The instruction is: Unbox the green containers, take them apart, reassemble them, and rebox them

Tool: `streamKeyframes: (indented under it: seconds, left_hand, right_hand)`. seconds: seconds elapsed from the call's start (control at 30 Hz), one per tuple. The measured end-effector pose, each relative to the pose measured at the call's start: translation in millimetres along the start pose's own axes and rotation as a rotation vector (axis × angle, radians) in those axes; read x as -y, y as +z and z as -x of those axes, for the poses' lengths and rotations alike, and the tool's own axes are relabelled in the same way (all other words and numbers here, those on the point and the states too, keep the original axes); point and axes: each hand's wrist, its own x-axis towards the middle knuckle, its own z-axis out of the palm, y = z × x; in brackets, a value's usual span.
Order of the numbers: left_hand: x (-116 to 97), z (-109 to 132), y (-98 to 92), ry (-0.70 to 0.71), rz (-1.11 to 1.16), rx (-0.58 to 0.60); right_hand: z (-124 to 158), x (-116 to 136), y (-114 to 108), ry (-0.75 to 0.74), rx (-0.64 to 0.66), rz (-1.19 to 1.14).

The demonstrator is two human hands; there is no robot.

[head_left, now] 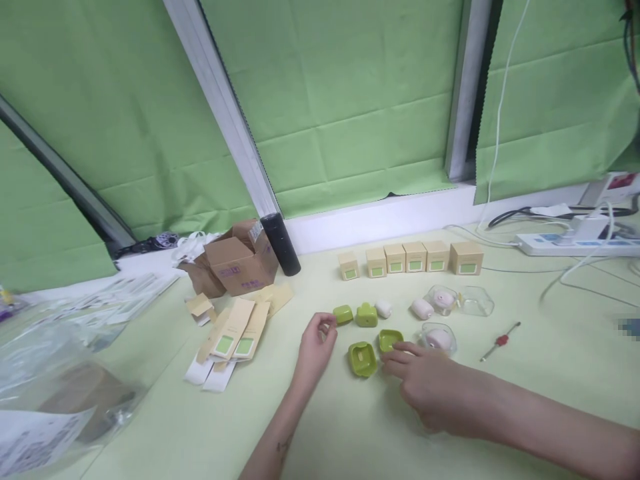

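My left hand (316, 347) hovers over the pale green table with its fingers curled in a pinch, right beside a small green plastic part (343, 314). Whether it holds anything is too small to make out. My right hand (425, 387) lies low on the table, fingers stretched toward a green shell piece (390, 340) and touching its edge. Another open green shell (362, 359) lies between the hands. A green house-shaped part (367, 315) and a white part (383, 308) sit just behind.
A row of small tan boxes (410, 257) stands at the back. Pink pieces in clear plastic shells (440, 338) and a red-handled screwdriver (500, 341) lie to the right. At the left are flattened cartons (235, 331), an open cardboard box (240, 265), a black cylinder (281, 244) and plastic bags (55, 380). A power strip (575, 244) lies far right.
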Motion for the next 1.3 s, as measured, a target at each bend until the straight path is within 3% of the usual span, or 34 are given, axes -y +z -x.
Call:
streamKeyframes:
  seconds: [0.1, 0.23, 0.33, 0.47, 0.6, 0.73, 0.87, 0.97, 1.07, 1.2, 1.3]
  left_hand:
    - [8.4, -3.6, 1.7, 0.031, -0.017, -0.077]
    - [10.7, -4.5, 3.0, 0.051, -0.008, -0.037]
    - [11.0, -4.6, 3.8, 0.035, 0.023, -0.031]
    - [12.6, -6.1, 3.4, -0.007, 0.142, -0.069]
    - [3.1, -5.1, -0.5, -0.083, 0.351, -0.11]
    - [-25.4, 3.8, -2.1, -0.118, 0.58, -0.009]
    - [-52.9, 17.3, 3.7, -0.271, 0.953, 0.194]
    - [-58.6, 25.7, 11.1, -0.376, 1.138, 0.333]
    - [-56.0, 31.2, 18.2, -0.375, 1.165, 0.384]
    - [-57.1, 36.9, 24.5, -0.322, 1.191, 0.439]
    - [-60.1, 40.7, 28.5, -0.321, 1.161, 0.467]
  right_hand:
    - [4.2, 1.5, -7.2, 0.011, -0.009, 0.036]
    - [13.8, 3.2, -22.8, 0.061, -0.043, -0.067]
    - [14.6, 0.4, -21.1, 0.083, -0.034, -0.159]
    - [12.4, -3.2, -14.0, 0.033, -0.058, -0.231]
    - [20.1, -5.0, -28.8, 0.0, -0.063, -0.301]
    - [24.3, -14.2, -49.7, 0.058, -0.13, -0.524]
    - [12.8, -27.3, -53.5, 0.172, -0.405, -0.871]
    - [3.8, -30.9, -51.2, 0.189, -0.521, -1.028]
    - [0.6, -26.6, -49.9, 0.218, -0.566, -1.143]
    - [-0.9, -18.9, -45.7, 0.3, -0.704, -1.005]
    - [-4.0, -16.1, -38.9, 0.315, -0.729, -0.872]
